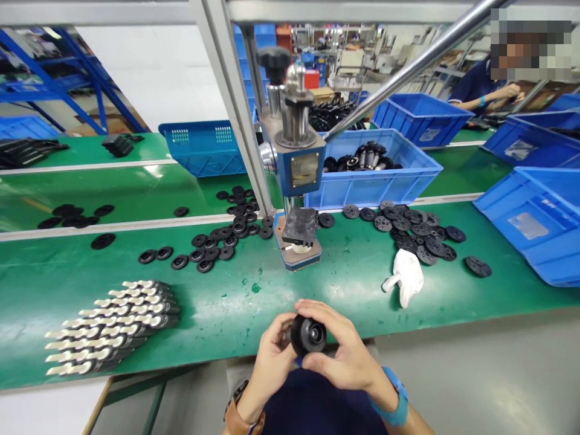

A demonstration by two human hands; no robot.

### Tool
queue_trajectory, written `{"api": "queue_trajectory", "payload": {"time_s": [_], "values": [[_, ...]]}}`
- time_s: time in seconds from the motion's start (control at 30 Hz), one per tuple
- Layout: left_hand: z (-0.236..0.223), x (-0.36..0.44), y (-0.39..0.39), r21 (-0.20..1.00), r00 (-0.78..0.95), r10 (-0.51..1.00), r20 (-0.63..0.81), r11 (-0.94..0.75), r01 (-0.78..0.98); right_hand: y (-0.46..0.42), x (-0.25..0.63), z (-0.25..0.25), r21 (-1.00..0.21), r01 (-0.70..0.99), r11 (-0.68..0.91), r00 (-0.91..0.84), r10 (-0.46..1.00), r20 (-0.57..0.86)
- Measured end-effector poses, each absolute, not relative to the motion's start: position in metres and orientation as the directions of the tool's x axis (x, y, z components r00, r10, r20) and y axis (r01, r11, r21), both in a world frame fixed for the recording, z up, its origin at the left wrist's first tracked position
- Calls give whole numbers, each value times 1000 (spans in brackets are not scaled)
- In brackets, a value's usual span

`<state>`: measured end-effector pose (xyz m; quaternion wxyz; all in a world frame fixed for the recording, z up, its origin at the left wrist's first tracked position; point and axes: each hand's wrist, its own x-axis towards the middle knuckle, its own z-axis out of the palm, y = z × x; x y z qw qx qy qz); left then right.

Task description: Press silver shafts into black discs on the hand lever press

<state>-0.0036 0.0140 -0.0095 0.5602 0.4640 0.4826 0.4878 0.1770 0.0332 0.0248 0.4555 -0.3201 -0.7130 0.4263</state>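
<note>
left hand [275, 350] and right hand [339, 344], fingers curled round black round part [312, 334], lower centre, press [296, 151] above, white glove [408, 275] right of centre

two bare hands [342, 347], one black round part [310, 334], one press [292, 145], one teal basket [203, 148], one white glove [408, 275]. five blue bins [371, 184] toward the right. roughly thirty small black rings [205, 266], about two dozen larger black discs [477, 266], twenty-plus white-tipped cylinders [113, 329], overlaps hiding exact totals.
</note>
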Motion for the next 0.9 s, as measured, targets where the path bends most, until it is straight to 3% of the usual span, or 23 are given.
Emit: {"api": "queue_trajectory", "payload": {"time_s": [0.17,0.3,0.43,0.7,0.9], "values": [[16,-15,50,996,-149,986,73,-79,-38,52,179,23,-932,142,333,-254,922,290],[73,-16,105,949,-217,928,301,-271,159,82,182,44,-889,151,433,-156,898,411],[115,-7,159,822,-150,842,519,-442,359,114,190,94,-835,116,538,53,836,546],[104,15,206,891,-15,908,420,-409,196,159,205,223,-575,77,814,320,526,788],[101,18,207,906,7,919,393,-389,169,188,214,294,-510,-230,829,289,559,777]]}}
